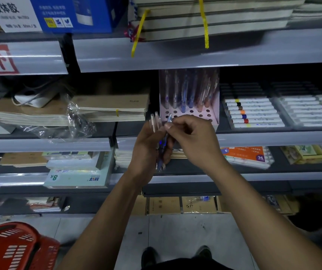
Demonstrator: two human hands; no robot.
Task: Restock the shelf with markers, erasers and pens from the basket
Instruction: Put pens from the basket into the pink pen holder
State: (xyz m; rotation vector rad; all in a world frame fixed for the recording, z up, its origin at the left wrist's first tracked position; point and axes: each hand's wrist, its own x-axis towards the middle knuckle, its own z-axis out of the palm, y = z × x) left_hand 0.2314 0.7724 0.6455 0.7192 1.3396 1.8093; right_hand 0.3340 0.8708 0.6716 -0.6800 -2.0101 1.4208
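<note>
My left hand [146, 145] grips a small bunch of pens [161, 151], tips pointing down and clear caps sticking up above the fingers. My right hand [192, 136] pinches the top of one blue pen [169, 118] in that bunch. Both hands are just in front of a pink pen display box [213, 114] with round holes, standing on the middle shelf [273, 138]. Several pens stand upright in the box's back rows; the front holes are open. A red basket [10, 248] sits on the floor at the lower left; its contents are hidden.
Trays of white markers [253, 114] lie right of the pen box. Stacked notebooks [109, 108] and a crumpled plastic bag [74, 123] sit to its left. More paper packs fill the shelves above and below. My shoes [175, 254] stand on the grey floor.
</note>
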